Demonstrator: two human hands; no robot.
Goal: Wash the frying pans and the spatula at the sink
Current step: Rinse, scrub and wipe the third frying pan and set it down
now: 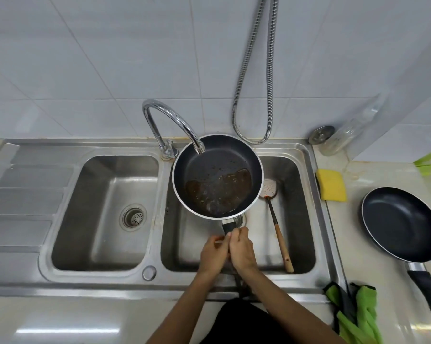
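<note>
A dark frying pan (pixel 217 155) with brown dirty water pooled in it is held over the right sink basin (pixel 301 184), its far rim under the tap spout (pixel 198 147). My left hand (pixel 213 254) and my right hand (pixel 241 249) both grip its black handle, side by side. A slotted spatula (pixel 276 224) with a wooden handle lies in the right basin, to the right of the pan. A second dark frying pan (pixel 400 223) sits on the counter at the right, handle towards me.
The left basin (pixel 105 212) has a drain strainer and a ribbed drainboard beside it. A yellow sponge (pixel 332 184) lies on the counter by the sink. A green cloth (pixel 358 316) hangs at the front right edge. A metal hose (pixel 254 95) hangs on the tiled wall.
</note>
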